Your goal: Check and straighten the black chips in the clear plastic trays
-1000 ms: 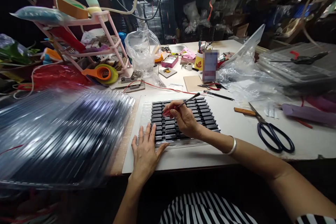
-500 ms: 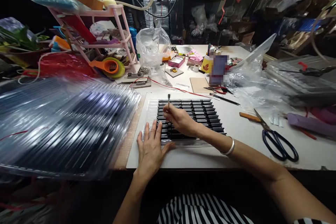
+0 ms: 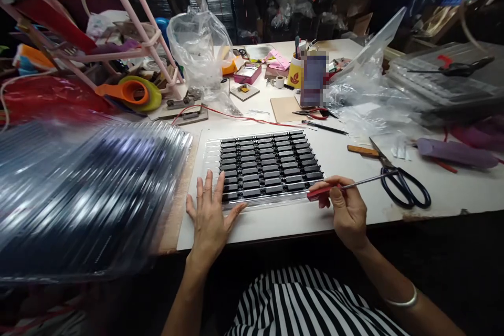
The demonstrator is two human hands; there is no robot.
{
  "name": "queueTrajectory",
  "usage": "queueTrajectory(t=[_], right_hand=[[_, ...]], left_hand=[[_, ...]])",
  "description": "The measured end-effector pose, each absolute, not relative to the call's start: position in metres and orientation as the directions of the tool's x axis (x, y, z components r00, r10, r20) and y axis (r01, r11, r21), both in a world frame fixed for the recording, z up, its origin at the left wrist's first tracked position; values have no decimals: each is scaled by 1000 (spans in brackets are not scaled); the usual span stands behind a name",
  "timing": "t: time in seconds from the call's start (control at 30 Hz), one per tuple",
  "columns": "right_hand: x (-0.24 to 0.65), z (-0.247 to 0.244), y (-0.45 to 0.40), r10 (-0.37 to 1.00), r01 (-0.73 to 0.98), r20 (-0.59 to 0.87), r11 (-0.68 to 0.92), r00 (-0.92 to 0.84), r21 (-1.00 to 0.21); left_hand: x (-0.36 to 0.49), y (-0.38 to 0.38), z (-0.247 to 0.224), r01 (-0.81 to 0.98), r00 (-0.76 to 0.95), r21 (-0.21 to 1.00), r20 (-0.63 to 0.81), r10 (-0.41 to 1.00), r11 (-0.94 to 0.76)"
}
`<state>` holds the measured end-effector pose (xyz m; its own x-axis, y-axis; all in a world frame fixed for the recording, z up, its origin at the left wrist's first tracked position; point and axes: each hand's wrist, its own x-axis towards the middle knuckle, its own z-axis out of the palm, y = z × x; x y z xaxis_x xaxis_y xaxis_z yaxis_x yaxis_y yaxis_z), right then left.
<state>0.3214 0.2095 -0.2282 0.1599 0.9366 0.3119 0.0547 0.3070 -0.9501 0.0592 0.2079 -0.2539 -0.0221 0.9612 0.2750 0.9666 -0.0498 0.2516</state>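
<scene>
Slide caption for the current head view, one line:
Left hand at the corner of a clear tray of black parts; right hand holding a red-handled tool.

We saw dark-handled scissors (image 3: 386, 163) lying on the white tabletop (image 3: 334, 155), a brown strip (image 3: 361, 151) just beside their blades. Farther back, we found a clear plastic bag (image 3: 197, 50) between a pink rack (image 3: 136, 16) and a yellow cup (image 3: 295, 74) with a leaf print.

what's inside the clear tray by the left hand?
Rows of black parts sit in the tray. The left hand covers its near-left corner, so what's beneath can't be seen; the parts hide most of the tray's floor.
</scene>
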Motion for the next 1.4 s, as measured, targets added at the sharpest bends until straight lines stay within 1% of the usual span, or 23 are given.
queueTrajectory(t=[0.1,0.2,0.27,0.33,0.43,0.53,0.63,0.67,0.7,0.73,0.77,0.8,0.83,0.87,0.9,0.93,0.97,1.07,1.17,1.23,1.3,1.4], right_hand=[[325,-247,205,958,-41,200,212,207,-976],[322,-250,207,964,-133,137,170,230,-976],[320,-248,208,965,-161,121,161,233,-974],[318,-248,208,968,-179,112,154,224,-972],[315,-250,206,973,-191,111,150,200,-970],[313,-251,205,975,-177,125,158,185,-971],[312,-250,202,976,-149,160,182,149,-972],[311,-249,201,974,-119,188,203,124,-972],[311,-248,199,969,-71,229,236,90,-969],[310,-247,197,960,-10,276,277,45,-961],[308,-246,196,947,58,320,320,-11,-946],[306,-245,195,932,121,353,360,-76,-925],[303,-244,194,917,174,373,394,-145,-902],[299,-243,193,900,211,380,422,-211,-882],[295,-242,193,884,235,381,445,-271,-864],[291,-240,193,866,244,387,468,-315,-849],[288,-239,193,850,241,401,492,-342,-837],[284,-231,194,823,190,450,531,-346,-825],[289,-222,195,844,178,413,490,-341,-854],[295,-219,196,856,194,377,462,-353,-866],[300,-218,197,855,201,361,455,-373,-868],[305,-218,199,844,191,358,459,-400,-868]], left_hand=[[60,204,-244,940,-42,326,395,918,-98],[73,204,-228,894,9,360,579,816,-266],[87,208,-218,861,86,339,637,766,-378],[102,214,-213,843,174,308,618,766,-440],[121,225,-217,851,254,283,515,819,-442],[130,233,-227,869,255,287,438,862,-403],[130,232,-232,879,235,296,414,879,-374],[129,229,-231,868,208,339,414,886,-362],[128,226,-229,837,163,425,408,898,-345],[127,221,-226,771,101,553,386,917,-318],[127,217,-223,656,32,702,339,940,-276],[126,211,-219,497,-27,840,266,964,-218],[127,206,-215,319,-58,936,175,983,-148],[127,202,-212,167,-63,983,89,994,-77],[127,198,-210,52,-54,999,11,998,-9],[127,194,-209,-20,-41,998,-54,998,54],[127,191,-209,-53,-29,993,-108,994,106],[124,183,-213,-27,-7,983,-181,983,181],[118,176,-217,38,67,989,-144,987,142],[114,171,-217,95,134,993,-89,987,77],[111,166,-216,181,189,983,-8,982,-27],[111,161,-214,313,245,926,135,960,-210]])
